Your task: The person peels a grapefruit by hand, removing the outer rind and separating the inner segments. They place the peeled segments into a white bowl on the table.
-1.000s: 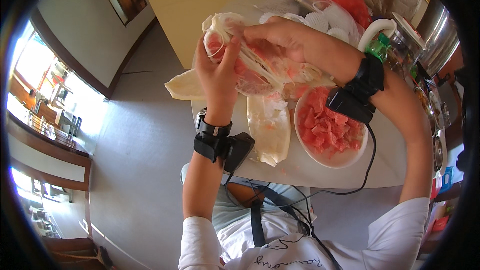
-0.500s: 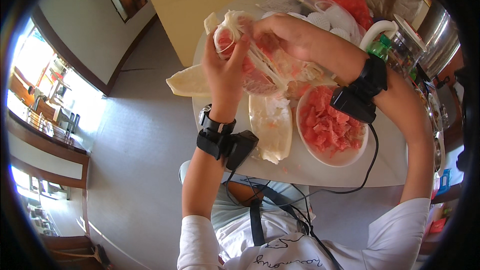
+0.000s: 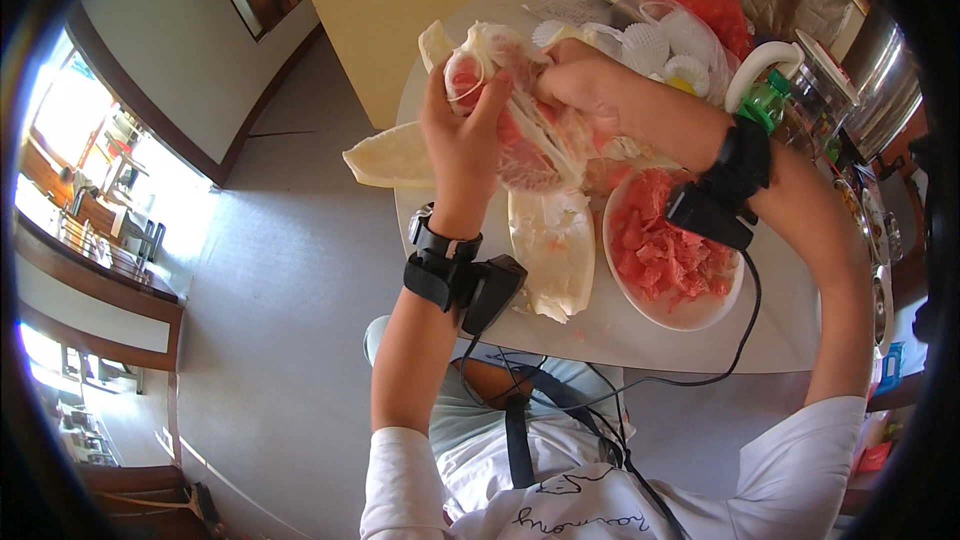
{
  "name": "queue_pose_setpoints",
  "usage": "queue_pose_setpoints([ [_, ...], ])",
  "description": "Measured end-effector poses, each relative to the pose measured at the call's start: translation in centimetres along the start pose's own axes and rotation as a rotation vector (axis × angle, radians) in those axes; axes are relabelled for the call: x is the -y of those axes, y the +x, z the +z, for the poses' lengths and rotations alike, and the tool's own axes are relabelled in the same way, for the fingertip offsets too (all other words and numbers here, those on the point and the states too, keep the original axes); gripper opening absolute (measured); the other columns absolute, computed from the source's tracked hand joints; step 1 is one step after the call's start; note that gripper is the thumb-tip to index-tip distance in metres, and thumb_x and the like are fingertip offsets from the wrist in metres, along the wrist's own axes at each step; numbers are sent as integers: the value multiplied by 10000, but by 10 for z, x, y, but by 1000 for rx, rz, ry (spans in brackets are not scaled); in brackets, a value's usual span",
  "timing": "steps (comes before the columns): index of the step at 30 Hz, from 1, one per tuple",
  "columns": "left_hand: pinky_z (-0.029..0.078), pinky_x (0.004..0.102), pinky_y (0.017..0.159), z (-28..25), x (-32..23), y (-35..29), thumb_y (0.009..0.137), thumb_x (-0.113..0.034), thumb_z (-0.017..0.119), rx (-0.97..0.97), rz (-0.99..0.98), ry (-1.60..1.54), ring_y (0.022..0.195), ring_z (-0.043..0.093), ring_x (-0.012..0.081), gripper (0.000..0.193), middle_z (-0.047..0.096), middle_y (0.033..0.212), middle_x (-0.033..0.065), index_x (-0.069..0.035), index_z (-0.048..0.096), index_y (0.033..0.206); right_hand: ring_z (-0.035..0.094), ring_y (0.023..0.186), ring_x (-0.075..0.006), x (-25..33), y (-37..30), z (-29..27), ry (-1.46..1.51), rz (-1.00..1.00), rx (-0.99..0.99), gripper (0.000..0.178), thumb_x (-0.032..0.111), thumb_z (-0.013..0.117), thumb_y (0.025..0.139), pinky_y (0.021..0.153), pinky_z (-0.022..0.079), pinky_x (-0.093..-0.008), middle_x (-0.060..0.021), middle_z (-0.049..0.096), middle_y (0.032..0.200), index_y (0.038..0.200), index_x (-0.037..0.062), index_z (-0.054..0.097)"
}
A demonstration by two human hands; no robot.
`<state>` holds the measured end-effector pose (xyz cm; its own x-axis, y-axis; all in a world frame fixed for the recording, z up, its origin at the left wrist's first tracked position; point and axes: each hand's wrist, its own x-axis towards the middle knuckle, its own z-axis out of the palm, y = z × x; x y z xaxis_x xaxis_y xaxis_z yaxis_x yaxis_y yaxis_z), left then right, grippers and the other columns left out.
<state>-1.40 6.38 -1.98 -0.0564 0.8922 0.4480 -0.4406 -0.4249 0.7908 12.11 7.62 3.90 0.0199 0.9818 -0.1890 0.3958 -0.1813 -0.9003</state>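
the peeled pink citrus [image 3: 492,43] is held over the far left part of the table [image 3: 775,325], gripped between the thumb and fingers of the left hand [image 3: 462,140]; the right hand [image 3: 582,80] is placed at its right side, its fingertips hidden, so their closure cannot be told. the flesh is probably soft, wet and easily torn, best held by the white pith. pink pulp [image 3: 660,250] is heaped in the white bowl [image 3: 690,318]; the green bottle's [image 3: 768,100] contents cannot be made out.

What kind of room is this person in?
It looks like a room in a home, maybe for eating: there's a pale table, a white bowl of red fruit pieces and a green bottle.
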Motion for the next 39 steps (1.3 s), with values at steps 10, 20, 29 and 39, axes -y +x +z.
queue_pose_setpoints([
  [10,478,235,723,-5,5,5,813,-105,683,-31,121,129,821,579,94,388,624,944,61,39,524,1137,546,714,-134,3,-16,-20,-446,-509,-106,325,243,688,801,644,456,-270,-62,588,811,951,-29,592],
  [20,501,253,730,-1,-2,0,786,-72,675,-73,225,315,807,621,112,375,647,924,78,12,544,1127,540,550,-140,12,-8,-22,-608,-517,125,321,284,690,740,526,437,-292,-86,579,611,730,-31,627],
  [29,504,257,725,5,0,-4,771,-71,677,-81,291,393,795,628,124,385,662,919,96,-17,555,1132,588,510,-150,35,-27,-10,-881,-394,2,156,113,634,695,491,446,-287,-84,625,575,630,-29,641],
  [39,498,241,701,2,-8,-3,801,-104,687,-112,280,309,769,619,112,376,646,902,71,12,546,1129,567,460,-138,6,-7,-40,-635,-360,10,170,118,612,709,455,448,-284,-88,595,531,634,-34,622],
])
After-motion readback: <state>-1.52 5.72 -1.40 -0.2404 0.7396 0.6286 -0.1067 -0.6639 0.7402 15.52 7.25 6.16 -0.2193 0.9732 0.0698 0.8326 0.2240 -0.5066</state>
